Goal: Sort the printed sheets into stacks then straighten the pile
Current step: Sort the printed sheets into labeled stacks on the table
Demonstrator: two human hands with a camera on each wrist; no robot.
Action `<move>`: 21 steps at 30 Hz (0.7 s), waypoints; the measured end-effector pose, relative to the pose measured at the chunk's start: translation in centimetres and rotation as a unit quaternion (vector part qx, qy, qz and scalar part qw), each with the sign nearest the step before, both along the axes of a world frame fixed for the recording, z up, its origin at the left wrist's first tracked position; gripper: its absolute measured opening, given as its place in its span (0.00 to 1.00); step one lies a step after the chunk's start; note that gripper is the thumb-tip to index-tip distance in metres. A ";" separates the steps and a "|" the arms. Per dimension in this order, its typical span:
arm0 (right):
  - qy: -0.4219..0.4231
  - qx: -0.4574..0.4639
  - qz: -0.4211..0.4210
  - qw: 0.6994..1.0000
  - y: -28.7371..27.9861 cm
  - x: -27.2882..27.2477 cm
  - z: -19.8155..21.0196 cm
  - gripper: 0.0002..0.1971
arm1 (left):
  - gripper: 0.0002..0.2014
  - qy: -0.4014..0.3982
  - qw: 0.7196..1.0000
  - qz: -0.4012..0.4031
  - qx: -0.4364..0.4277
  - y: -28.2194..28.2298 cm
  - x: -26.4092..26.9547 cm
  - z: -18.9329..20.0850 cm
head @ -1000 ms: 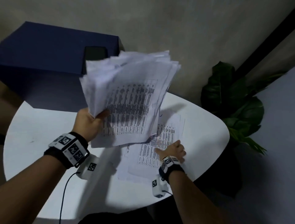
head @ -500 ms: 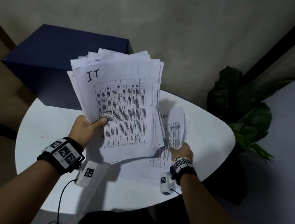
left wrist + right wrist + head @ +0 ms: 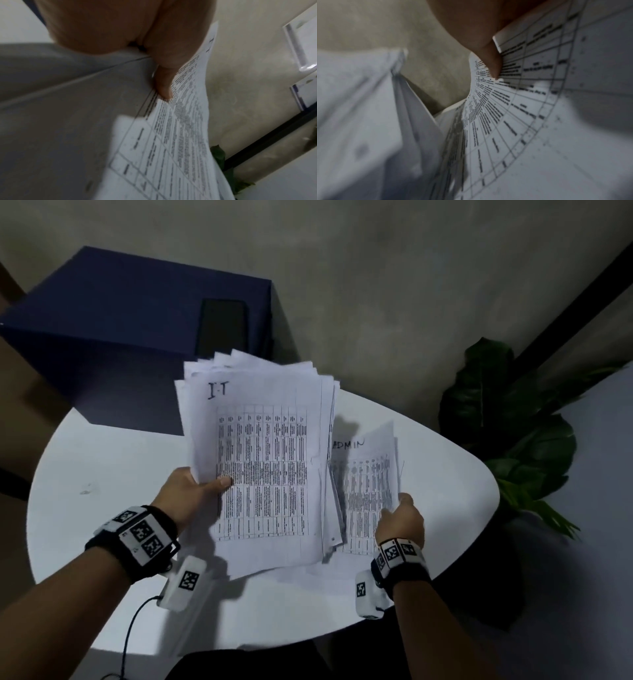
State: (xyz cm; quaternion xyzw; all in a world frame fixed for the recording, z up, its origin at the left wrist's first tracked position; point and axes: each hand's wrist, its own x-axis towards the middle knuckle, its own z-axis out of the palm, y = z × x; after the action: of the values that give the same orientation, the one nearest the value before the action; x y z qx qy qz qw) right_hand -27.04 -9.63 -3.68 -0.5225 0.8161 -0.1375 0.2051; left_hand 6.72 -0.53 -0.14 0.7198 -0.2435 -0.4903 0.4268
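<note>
The left hand [image 3: 191,491] holds a thick stack of printed sheets [image 3: 263,467] above the white worktop [image 3: 102,501], its grip pinching the stack's left edge, thumb on the top page marked "I-T". Just right of that grip, the right hand [image 3: 400,522] pinches a curled sheet marked "ADMIN" [image 3: 370,474] by its right edge.

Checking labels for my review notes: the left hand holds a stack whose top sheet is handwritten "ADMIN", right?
Not quite. In the head view the left hand holds the stack, but its top sheet is handwritten "I-T"; "ADMIN" is on the sheet the right hand holds.
</note>
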 end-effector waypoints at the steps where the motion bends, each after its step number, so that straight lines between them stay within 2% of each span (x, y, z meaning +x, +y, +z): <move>1: 0.011 -0.007 0.001 1.000 0.0 -0.3 0.4 0.15 | 0.14 0.009 1.000 0.002 0.020 0.1 -0.5 -0.7; 3: 0.026 -0.026 0.006 0.999 0.0 -1.1 0.7 0.05 | 0.14 -0.011 0.998 -0.002 0.061 0.2 -1.2 -2.5; 5: 0.016 -0.020 -0.002 1.000 0.1 -1.6 1.0 0.02 | 0.16 -0.065 0.993 -0.023 0.097 0.4 -1.7 -3.8; 8: -0.020 -0.048 0.007 0.999 0.0 -2.3 2.3 0.07 | 0.16 -0.087 0.986 -0.054 0.133 0.7 -1.4 -5.2; 11: -0.038 -0.162 0.043 0.985 -1.3 -3.8 5.6 0.15 | 0.16 -0.107 0.978 -0.081 0.160 0.7 -0.9 -5.8; 14: -0.088 -0.255 0.034 0.962 -2.9 -5.1 9.3 0.16 | 0.22 -0.159 0.955 -0.133 0.212 0.3 -1.1 -5.5; 16: -0.143 -0.238 0.024 0.960 -3.1 -4.6 10.7 0.12 | 0.26 -0.166 0.947 -0.154 0.227 0.2 -1.5 -5.3; 18: -0.199 -0.174 0.020 0.964 -2.8 -2.8 10.2 0.10 | 0.27 -0.184 0.946 -0.161 0.214 0.2 -1.7 -5.4; 19: -0.231 -0.146 0.013 0.962 -2.5 -1.6 9.2 0.10 | 0.27 -0.181 0.954 -0.149 0.189 0.2 -1.6 -5.6; 21: -0.297 -0.093 -0.009 0.950 -1.6 1.0 6.8 0.08 | 0.32 -0.093 0.984 -0.079 0.131 0.2 -1.2 -5.7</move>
State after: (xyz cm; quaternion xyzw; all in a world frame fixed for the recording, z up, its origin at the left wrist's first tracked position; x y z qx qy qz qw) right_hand -26.02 -11.26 3.17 -0.4672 0.7066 -0.3640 0.3872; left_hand 5.48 -0.36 -5.88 0.7906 -0.2716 -0.4809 0.2643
